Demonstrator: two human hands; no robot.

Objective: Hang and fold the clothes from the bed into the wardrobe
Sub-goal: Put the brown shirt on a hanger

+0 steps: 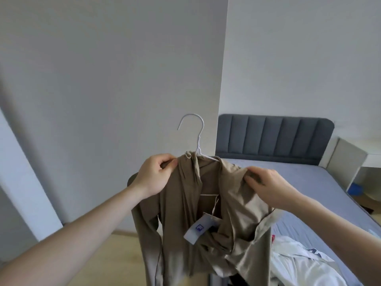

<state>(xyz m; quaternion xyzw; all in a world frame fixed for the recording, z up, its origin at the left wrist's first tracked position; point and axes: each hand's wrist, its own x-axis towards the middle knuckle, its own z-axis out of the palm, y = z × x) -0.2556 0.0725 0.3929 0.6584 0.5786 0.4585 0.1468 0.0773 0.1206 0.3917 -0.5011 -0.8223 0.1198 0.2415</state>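
A khaki-brown long-sleeved garment [185,203] hangs in front of me on a white wire hanger [195,133], whose hook points up and left. My left hand [154,174] pinches the garment's left shoulder near the collar. My right hand [266,186] grips the fabric of the right shoulder. A white tag with a blue square [199,229] dangles inside the open front. More clothes, white and pale [299,263], lie on the bed [309,182] at the lower right.
A tall white panel [123,79] fills the left and centre. The bed has a grey-blue sheet and a dark blue padded headboard [274,137]. A white bedside unit [350,162] stands at the far right. Light wooden floor [119,244] shows below.
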